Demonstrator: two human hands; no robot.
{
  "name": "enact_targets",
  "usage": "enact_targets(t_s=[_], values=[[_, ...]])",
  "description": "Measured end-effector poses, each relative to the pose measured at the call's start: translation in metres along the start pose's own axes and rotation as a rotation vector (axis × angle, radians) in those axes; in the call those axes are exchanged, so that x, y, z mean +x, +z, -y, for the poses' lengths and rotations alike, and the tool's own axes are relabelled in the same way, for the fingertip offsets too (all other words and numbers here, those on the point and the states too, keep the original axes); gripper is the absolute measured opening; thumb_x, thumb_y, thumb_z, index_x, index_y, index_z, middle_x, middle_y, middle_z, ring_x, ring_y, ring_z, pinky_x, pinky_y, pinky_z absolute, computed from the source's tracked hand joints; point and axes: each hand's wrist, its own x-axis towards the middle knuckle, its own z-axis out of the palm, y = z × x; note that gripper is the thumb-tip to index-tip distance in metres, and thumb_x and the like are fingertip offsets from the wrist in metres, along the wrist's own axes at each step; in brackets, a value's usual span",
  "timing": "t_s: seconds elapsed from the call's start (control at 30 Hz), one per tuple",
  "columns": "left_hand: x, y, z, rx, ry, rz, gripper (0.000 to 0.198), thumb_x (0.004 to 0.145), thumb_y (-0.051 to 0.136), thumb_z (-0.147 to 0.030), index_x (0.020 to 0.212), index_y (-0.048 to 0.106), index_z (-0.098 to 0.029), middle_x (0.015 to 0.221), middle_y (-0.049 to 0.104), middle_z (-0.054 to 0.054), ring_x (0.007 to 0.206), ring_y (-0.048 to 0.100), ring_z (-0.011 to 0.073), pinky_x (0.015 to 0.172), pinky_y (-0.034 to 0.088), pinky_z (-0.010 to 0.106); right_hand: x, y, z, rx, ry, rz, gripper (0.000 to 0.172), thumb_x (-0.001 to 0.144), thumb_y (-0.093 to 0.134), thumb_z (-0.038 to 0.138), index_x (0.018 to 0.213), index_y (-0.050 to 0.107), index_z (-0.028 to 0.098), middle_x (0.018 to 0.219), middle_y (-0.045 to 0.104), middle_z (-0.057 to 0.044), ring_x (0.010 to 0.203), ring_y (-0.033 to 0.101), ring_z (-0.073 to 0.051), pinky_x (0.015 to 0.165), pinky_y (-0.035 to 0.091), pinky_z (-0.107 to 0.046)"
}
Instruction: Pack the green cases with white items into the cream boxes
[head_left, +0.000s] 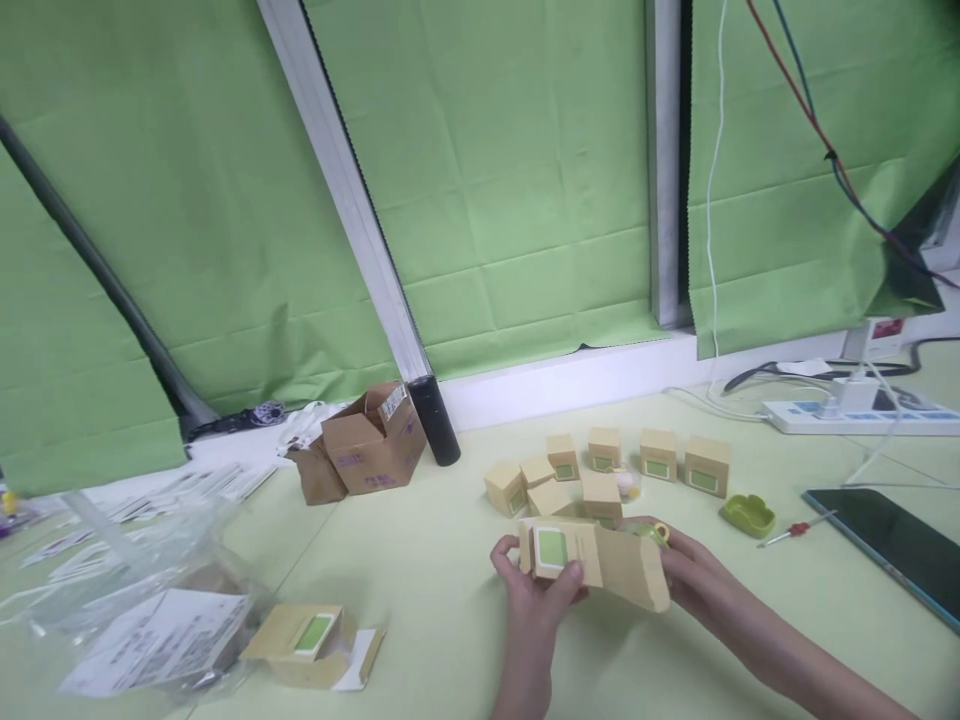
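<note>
My left hand [534,590] grips a small brown cardboard box [586,560] with a green label in a white frame, thumb across its front. The box's long flap stands open to the right. Behind that flap is my right hand [679,548], its fingertips partly hidden, closed on a small yellow-green item [658,534] whose kind I cannot make out. Just beyond my hands stand several closed small boxes [658,456] of the same brown with green labels. Another small box [300,640] lies at the lower left with its end flaps open.
A clear plastic bag [150,640] with printed paper lies at left. Farther back are an open carton [379,450] and a black cylinder [434,420]. On the right are a green dish [748,515], a red-collared screwdriver [797,529], a dark tablet [892,550] and a power strip [802,417].
</note>
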Motion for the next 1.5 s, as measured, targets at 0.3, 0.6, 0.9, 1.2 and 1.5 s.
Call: enact_targets(t_s=[0.3, 0.6, 0.9, 1.2, 1.5], values=[[0.002, 0.003, -0.001, -0.126, -0.033, 0.14, 0.066, 0.071, 0.059, -0.057, 0.126, 0.039, -0.026, 0.123, 0.053, 0.011, 0.106, 0.054, 0.0266, 0.075, 0.051, 0.032, 0.002, -0.006, -0.006, -0.096, -0.154, -0.132, 0.05, 0.073, 0.059, 0.055, 0.111, 0.054, 0.023, 0.072, 0.057, -0.002, 0.057, 0.051, -0.016, 0.053, 0.046, -0.031], [-0.003, 0.003, 0.002, -0.105, -0.056, 0.182, 0.053, 0.077, 0.053, -0.056, 0.119, 0.04, -0.026, 0.119, 0.055, 0.01, 0.102, 0.056, 0.0251, 0.07, 0.052, 0.032, 0.011, -0.011, -0.014, -0.005, 0.006, -0.184, 0.043, 0.072, 0.056, 0.045, 0.107, 0.044, 0.024, 0.054, 0.053, 0.007, 0.042, 0.054, -0.015, 0.047, 0.042, -0.028], [0.017, -0.002, 0.038, -0.032, -0.087, 0.132, 0.074, 0.06, 0.053, -0.073, 0.114, 0.038, -0.024, 0.096, 0.058, 0.008, 0.076, 0.058, 0.022, 0.046, 0.045, 0.026, 0.007, -0.002, -0.013, -0.075, -0.061, -0.104, 0.04, 0.063, 0.05, 0.025, 0.102, 0.042, 0.025, 0.065, 0.058, 0.006, 0.053, 0.061, -0.017, 0.054, 0.05, -0.034], [-0.013, 0.005, 0.011, 0.088, -0.022, 0.141, 0.06, 0.079, 0.049, -0.057, 0.124, 0.028, -0.024, 0.128, 0.049, 0.011, 0.116, 0.049, 0.0229, 0.092, 0.04, 0.029, 0.014, -0.008, -0.027, -0.149, -0.166, -0.181, 0.031, 0.062, 0.048, 0.02, 0.092, 0.042, 0.026, 0.075, 0.053, 0.005, 0.057, 0.053, -0.012, 0.048, 0.043, -0.024], [-0.011, 0.007, 0.029, 0.079, -0.038, 0.15, 0.077, 0.069, 0.053, -0.066, 0.127, 0.028, -0.022, 0.127, 0.05, 0.012, 0.118, 0.046, 0.0251, 0.097, 0.035, 0.03, 0.029, -0.004, -0.048, -0.24, -0.191, -0.143, 0.037, 0.066, 0.06, 0.043, 0.095, 0.049, 0.025, 0.07, 0.058, 0.0, 0.063, 0.058, -0.02, 0.053, 0.047, -0.031]])
